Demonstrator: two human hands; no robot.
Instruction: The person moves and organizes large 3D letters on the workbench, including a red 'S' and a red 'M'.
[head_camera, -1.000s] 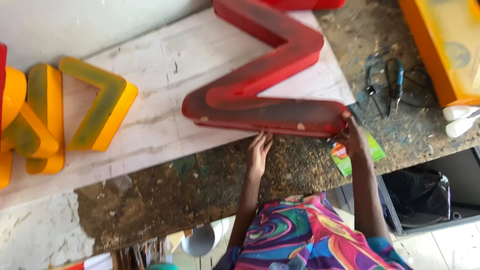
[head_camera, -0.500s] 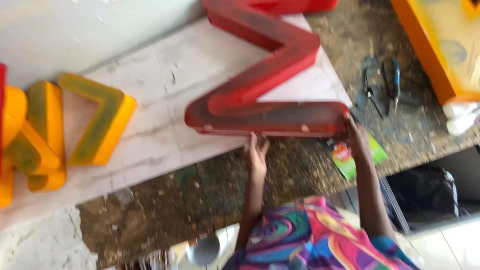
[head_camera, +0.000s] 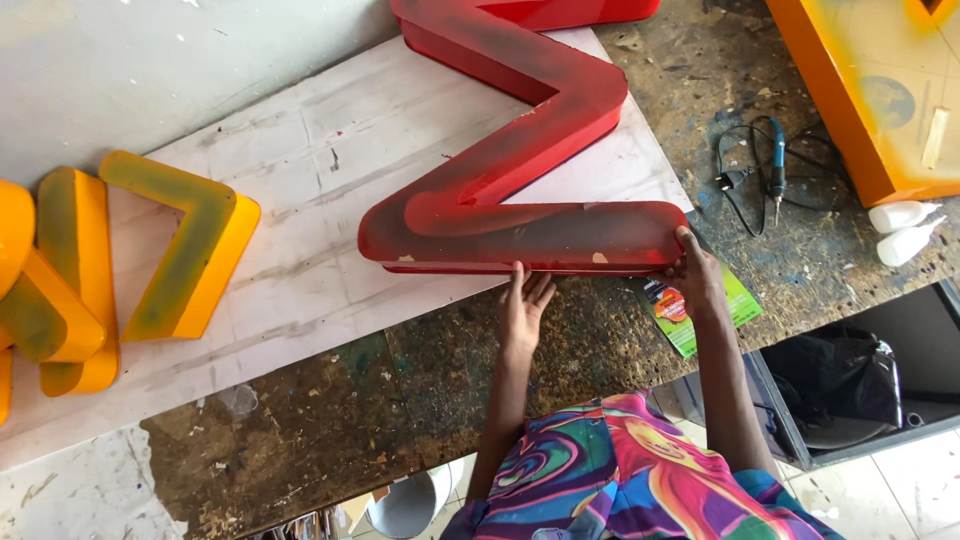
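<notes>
The big red letter (head_camera: 520, 150) lies flat on the white board (head_camera: 300, 260). The left hand (head_camera: 524, 305) presses flat against its near edge. The right hand (head_camera: 697, 280) curls around its near right corner.

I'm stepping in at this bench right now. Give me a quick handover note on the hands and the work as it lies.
Left hand: flat, fingers against the near edge of the big red letter.
Right hand: gripping the letter's right end.
The letter lies flat on the white board, its near edge at the board's edge.
Yellow letters lie to the left, untouched.
</notes>
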